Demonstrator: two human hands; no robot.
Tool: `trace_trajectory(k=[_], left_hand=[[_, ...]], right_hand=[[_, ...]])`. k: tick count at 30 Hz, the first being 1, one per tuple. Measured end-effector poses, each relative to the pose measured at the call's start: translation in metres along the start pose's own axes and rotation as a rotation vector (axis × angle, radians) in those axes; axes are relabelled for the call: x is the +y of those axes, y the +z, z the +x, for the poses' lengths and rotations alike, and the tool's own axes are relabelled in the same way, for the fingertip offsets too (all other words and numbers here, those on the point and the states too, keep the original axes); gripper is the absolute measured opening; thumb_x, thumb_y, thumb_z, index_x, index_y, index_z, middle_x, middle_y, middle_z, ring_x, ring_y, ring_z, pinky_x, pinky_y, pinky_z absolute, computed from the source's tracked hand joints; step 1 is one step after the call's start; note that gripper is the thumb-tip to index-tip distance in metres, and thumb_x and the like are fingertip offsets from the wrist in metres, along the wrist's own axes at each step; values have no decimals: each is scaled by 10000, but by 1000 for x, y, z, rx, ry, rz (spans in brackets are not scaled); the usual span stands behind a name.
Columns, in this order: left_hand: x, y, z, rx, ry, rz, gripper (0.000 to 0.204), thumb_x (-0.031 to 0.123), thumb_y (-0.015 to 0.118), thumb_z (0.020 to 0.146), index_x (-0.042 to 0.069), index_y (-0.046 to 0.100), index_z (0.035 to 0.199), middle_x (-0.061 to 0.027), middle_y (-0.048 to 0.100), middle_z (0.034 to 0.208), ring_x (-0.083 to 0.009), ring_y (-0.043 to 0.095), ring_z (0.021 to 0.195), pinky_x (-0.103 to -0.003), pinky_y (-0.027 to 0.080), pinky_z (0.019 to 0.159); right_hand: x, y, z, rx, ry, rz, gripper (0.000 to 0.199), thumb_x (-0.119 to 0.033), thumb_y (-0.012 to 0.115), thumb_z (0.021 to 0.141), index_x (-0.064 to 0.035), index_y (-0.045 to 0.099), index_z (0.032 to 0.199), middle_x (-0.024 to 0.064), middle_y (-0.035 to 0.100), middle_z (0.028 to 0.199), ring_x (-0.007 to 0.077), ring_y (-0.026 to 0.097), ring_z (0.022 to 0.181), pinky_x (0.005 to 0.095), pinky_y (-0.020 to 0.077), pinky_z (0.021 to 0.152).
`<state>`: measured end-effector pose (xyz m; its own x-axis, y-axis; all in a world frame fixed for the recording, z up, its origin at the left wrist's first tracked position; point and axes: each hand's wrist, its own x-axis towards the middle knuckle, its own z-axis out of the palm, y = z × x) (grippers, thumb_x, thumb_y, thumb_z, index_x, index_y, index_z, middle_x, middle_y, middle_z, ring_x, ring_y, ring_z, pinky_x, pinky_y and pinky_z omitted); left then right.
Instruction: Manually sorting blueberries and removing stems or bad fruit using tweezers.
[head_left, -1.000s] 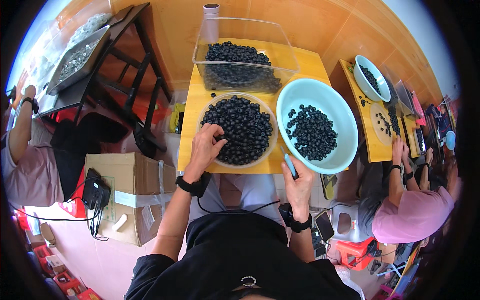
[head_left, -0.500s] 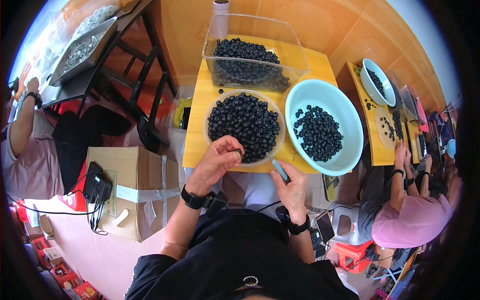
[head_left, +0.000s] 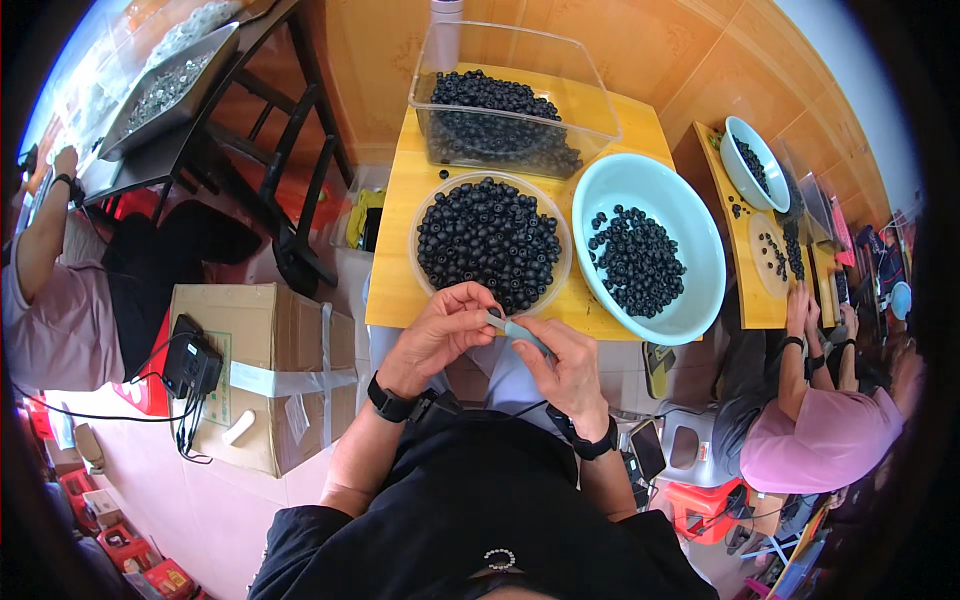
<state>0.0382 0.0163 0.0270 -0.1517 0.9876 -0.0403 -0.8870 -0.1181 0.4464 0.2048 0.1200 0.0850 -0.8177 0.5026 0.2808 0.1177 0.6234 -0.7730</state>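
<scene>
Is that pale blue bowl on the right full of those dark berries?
No, partly filled. The pale blue bowl holds one loose patch of dark berries in its middle, with bare bottom and walls showing all round.

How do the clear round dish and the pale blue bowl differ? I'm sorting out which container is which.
The clear round dish is see-through and packed across with dark round pieces; the pale blue bowl is opaque, larger, and holds a looser pile with bare wall around it. The dish sits left of the bowl. Both are round and rest on the yellow table.
</scene>
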Motion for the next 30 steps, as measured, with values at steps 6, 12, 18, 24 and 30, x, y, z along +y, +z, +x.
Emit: trace_trajectory(k=[6, 12, 18, 24, 30], left_hand=[[-1, -1, -1, 9, 21, 2, 181, -2, 643, 846, 1, 589, 1019, -106, 656, 947, -154, 677, 805, -238, 588, 716], [1, 0, -2, 20, 5, -23, 162, -1, 647, 844, -10, 594, 997, -107, 662, 918, -152, 681, 772, -234, 589, 698], [2, -4, -3, 19, -13, 42, 163, 45, 670, 838, 19, 575, 968, -126, 631, 970, -141, 666, 763, -229, 580, 693], [3, -2, -4, 54, 30, 12, 135, 21, 666, 836, -2, 606, 955, -99, 666, 887, -141, 676, 714, -236, 576, 664], [5, 7, -13, -51, 5, 43, 136, 31, 680, 828, 6, 608, 940, -83, 662, 882, -131, 668, 727, -229, 569, 658]], right_hand=[[0, -1, 0, -29, -13, -55, 226, -150, 692, 815, -25, 669, 1002, 113, 659, 771, 215, 637, 558, 302, 484, 507], [-1, 0, 2, -5, -38, -67, 219, -143, 691, 817, -21, 667, 997, 120, 661, 787, 225, 639, 558, 309, 486, 504], [5, 3, 3, 7, -72, -66, 222, -143, 695, 814, -17, 666, 995, 118, 661, 789, 229, 639, 558, 309, 486, 501], [22, 13, 6, 29, -62, -47, 201, -131, 682, 823, -14, 669, 986, 136, 657, 781, 246, 635, 576, 325, 475, 507], [40, 6, 4, 202, 80, -99, 175, -120, 656, 841, 10, 672, 956, 172, 667, 807, 296, 640, 647, 353, 474, 559]])
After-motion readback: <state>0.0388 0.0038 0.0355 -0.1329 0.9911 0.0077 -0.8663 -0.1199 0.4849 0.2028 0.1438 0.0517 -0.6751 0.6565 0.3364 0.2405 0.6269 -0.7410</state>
